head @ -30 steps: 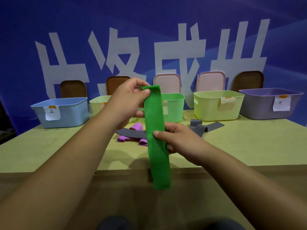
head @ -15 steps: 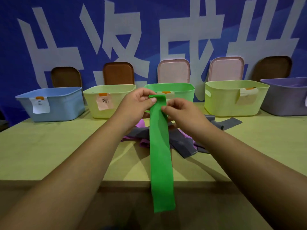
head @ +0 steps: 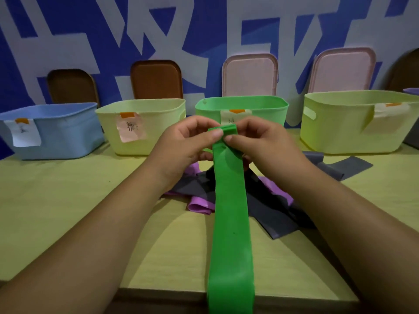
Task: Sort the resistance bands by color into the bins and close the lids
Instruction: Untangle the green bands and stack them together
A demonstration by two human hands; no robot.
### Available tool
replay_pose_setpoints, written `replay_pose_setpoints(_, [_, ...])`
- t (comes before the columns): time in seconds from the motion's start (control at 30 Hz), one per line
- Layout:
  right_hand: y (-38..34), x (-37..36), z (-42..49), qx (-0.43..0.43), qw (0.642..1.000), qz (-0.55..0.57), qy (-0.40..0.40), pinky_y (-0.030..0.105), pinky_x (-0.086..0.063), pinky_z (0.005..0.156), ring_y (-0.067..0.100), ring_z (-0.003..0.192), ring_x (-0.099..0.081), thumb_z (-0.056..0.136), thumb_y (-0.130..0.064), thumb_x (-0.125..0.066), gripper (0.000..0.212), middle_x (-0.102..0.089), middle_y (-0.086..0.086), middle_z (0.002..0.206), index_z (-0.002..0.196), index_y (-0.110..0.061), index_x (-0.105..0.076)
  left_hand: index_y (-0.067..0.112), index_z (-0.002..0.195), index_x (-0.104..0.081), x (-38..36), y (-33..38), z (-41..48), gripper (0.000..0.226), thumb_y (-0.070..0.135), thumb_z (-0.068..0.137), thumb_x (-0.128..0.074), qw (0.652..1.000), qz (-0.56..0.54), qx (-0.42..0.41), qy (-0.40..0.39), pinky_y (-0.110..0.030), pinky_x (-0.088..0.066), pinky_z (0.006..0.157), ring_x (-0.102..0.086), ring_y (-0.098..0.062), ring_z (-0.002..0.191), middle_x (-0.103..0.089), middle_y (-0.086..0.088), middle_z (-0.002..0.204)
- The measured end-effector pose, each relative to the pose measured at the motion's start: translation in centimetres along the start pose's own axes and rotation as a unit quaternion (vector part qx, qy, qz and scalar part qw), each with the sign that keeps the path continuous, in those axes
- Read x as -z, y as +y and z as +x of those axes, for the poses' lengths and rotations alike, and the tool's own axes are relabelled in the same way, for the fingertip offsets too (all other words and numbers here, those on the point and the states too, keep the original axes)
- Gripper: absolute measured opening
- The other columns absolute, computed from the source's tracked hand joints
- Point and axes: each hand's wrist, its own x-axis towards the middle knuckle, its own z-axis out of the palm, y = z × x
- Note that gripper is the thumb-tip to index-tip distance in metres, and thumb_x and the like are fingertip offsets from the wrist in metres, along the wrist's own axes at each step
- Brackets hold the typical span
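At a yellow-green table set against a blue banner, a person pinches the folded top end of a green band between thumb and forefinger of both the left hand and the right hand, the two hands nearly touching.

Four open bins line the table's far edge: a blue bin, a pale yellow bin, a green bin and a yellow-green bin, with narrow gaps between them. Two brown lids and two pink lids lean upright on the banner behind the bins. A broad stretch of tabletop lies between the left forearm and the blue bin, and a narrower one runs from the right forearm to the table's right side.

The pinched end is held in the air just in front of the green bin's labelled front wall, below its rim. From the fingers the green band hangs straight down toward the camera, crosses the table's near edge and runs out of the bottom of the frame. Beneath the hands, grey bands and purple bands lie tangled in a loose pile on the tabletop, one grey strip trailing toward the yellow-green bin.
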Motion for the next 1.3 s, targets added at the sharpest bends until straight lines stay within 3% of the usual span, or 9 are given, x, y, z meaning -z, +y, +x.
replay_pose_setpoints(0.07, [0.1,0.1,-0.2,0.000,1.000,0.005,-0.003,0.040,-0.061,0.066,0.022,0.075,-0.072,0.100,-0.018,-0.077,0.004,-0.078,0.015,0.092,0.103,-0.017,-0.078,0.015,0.108,-0.075,-0.1,0.0,-0.1,0.018,0.027,0.096,-0.073,1.000,-0.012,0.002,0.000,-0.036,-0.063,0.080,-0.074,-0.021,0.095,-0.076,-0.006,0.103])
replay_pose_setpoints(0.17, [0.6,0.1,-0.5,-0.002,1.000,-0.006,-0.017,0.048,-0.062,0.069,0.023,0.074,-0.071,0.099,-0.022,-0.079,0.001,-0.078,0.012,0.089,0.100,-0.022,-0.079,0.019,0.102,-0.078,0.1,-0.5,-0.1,0.006,0.020,0.100,-0.073,1.000,0.027,-0.005,0.008,-0.038,-0.064,0.085,-0.076,-0.024,0.097,-0.078,-0.007,0.103])
replay_pose_setpoints(0.33, [0.3,0.2,-0.9,0.019,0.999,-0.023,-0.037,0.045,-0.063,0.065,0.015,0.068,-0.070,0.100,-0.023,-0.078,0.012,-0.075,0.003,0.082,0.112,-0.023,-0.076,0.010,0.104,-0.078,0.2,-0.5,-0.3,0.024,0.025,0.084,-0.079,1.000,-0.014,-0.004,0.018,-0.037,-0.065,0.089,-0.076,-0.027,0.095,-0.077,-0.013,0.102])
replay_pose_setpoints(0.5, [0.1,0.4,-1.3,0.024,0.998,-0.027,-0.047,0.051,-0.066,0.066,0.030,0.068,-0.074,0.102,-0.029,-0.075,0.013,-0.078,0.010,0.084,0.114,-0.024,-0.076,0.008,0.100,-0.078,0.3,-0.5,-0.6,0.019,0.018,0.083,-0.078,0.998,-0.061,0.012,0.005,-0.037,-0.065,0.091,-0.077,-0.029,0.098,-0.078,-0.014,0.101])
replay_pose_setpoints(0.6, [0.1,0.5,-1.4,0.025,0.998,-0.018,-0.052,0.051,-0.066,0.067,0.028,0.068,-0.073,0.100,-0.035,-0.076,0.018,-0.077,0.011,0.081,0.114,-0.023,-0.077,0.006,0.099,-0.077,0.2,-0.3,-0.7,0.019,0.015,0.082,-0.078,0.997,-0.069,0.019,0.004,-0.037,-0.065,0.091,-0.078,-0.030,0.099,-0.079,-0.015,0.101])
replay_pose_setpoints(0.83, [0.1,0.5,-1.4,0.015,0.999,-0.003,-0.044,0.055,-0.066,0.070,0.025,0.072,-0.072,0.104,-0.027,-0.073,0.012,-0.078,0.013,0.087,0.110,-0.018,-0.078,0.005,0.099,-0.077,0.3,-0.2,-0.7,0.018,0.009,0.082,-0.080,0.996,-0.079,0.043,-0.001,-0.040,-0.064,0.095,-0.077,-0.036,0.108,-0.077,-0.025,0.114])
replay_pose_setpoints(0.93, [-0.1,0.5,-1.5,0.014,0.999,-0.005,-0.040,0.053,-0.067,0.071,0.022,0.070,-0.070,0.103,-0.035,-0.072,0.016,-0.075,0.018,0.087,0.107,-0.022,-0.080,0.005,0.099,-0.077,0.2,-0.1,-0.8,0.019,0.008,0.080,-0.080,0.996,-0.074,0.046,-0.006,-0.040,-0.063,0.096,-0.077,-0.035,0.110,-0.077,-0.025,0.115])
replay_pose_setpoints(1.1, [-0.1,0.4,-1.4,0.010,0.999,-0.021,-0.029,0.050,-0.068,0.069,0.020,0.070,-0.072,0.105,-0.035,-0.069,0.017,-0.078,0.006,0.084,0.106,-0.021,-0.080,0.004,0.100,-0.076,0.1,-0.1,-0.8,0.023,0.006,0.078,-0.082,0.997,-0.064,0.042,-0.014,-0.039,-0.064,0.095,-0.077,-0.035,0.108,-0.077,-0.025,0.113])
replay_pose_setpoints(1.3, [0.0,0.3,-1.3,-0.007,0.999,-0.008,-0.032,0.029,-0.062,0.066,0.011,0.068,-0.071,0.104,-0.024,-0.072,0.012,-0.079,0.002,0.083,0.108,-0.015,-0.079,0.002,0.103,-0.075,-0.1,0.0,-1.0,0.019,-0.001,0.084,-0.079,0.996,-0.070,0.055,-0.015,-0.037,-0.064,0.093,-0.077,-0.032,0.102,-0.076,-0.025,0.110])
